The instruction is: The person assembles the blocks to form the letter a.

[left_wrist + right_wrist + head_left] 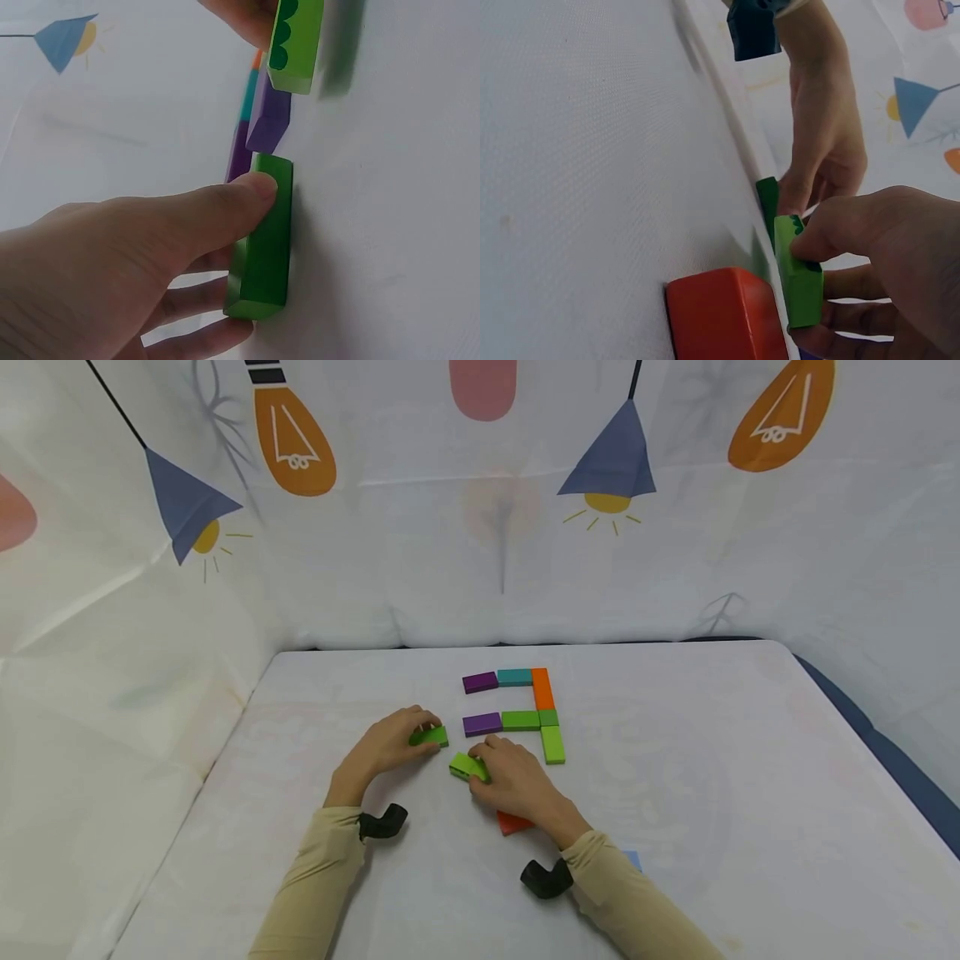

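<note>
My left hand (420, 731) pinches a dark green block (430, 737) between thumb and fingers on the white table (712, 760). In the left wrist view the thumb (225, 206) lies along that dark green block (264, 240). Just to its right, my right hand (483, 766) grips a light green block (468, 766), tilted slightly off the table; the right wrist view shows this light green block (799, 274) held between thumb and fingers. A red block (513, 822) lies under my right wrist, and the red block (724, 315) shows large in the right wrist view.
Beyond the hands, blocks lie flat in a figure: purple (480, 682), teal (514, 677), orange (542, 688), purple (482, 723), green (521, 720), light green (552, 744). A blue block (633, 858) peeks out by my right sleeve. A printed cloth backdrop (480, 527) surrounds the table.
</note>
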### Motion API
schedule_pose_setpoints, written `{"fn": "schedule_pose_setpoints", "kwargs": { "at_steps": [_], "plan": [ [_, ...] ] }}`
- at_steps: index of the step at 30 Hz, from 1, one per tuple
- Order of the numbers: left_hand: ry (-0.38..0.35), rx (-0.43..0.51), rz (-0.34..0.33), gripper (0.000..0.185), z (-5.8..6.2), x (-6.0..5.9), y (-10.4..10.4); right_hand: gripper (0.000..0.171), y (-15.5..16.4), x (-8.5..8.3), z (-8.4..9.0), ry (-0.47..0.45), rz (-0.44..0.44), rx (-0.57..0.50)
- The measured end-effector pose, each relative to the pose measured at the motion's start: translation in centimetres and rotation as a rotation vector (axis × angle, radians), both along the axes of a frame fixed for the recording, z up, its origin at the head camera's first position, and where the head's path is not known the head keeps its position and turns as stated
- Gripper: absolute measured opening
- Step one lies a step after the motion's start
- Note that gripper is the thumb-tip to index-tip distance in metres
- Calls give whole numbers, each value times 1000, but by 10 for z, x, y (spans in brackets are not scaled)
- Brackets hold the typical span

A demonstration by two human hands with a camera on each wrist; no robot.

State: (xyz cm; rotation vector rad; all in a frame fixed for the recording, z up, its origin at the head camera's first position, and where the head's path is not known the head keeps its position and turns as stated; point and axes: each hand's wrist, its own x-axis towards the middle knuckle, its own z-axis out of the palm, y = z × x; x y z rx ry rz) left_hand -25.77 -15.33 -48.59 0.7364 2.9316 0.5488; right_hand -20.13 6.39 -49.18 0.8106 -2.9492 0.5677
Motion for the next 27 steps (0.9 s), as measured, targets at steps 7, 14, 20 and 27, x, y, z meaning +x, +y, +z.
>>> {"fn": "schedule_pose_setpoints", "kwargs": {
  "at_steps": [7,14,20,27],
  "plan": [
    [9,-20,23,34,-2,0,2,33,2,0,1,-14,-3,2],
    [30,-31,30,36,-2,1,2,33,5,-1,0,-14,-4,11],
    [37,-11,33,38,-4,2,4,34,10,-1,-1,-27,-5,30],
    [35,43,27,32,-7,1,5,34,17,-2,-1,-63,-16,21]
  ]
}}
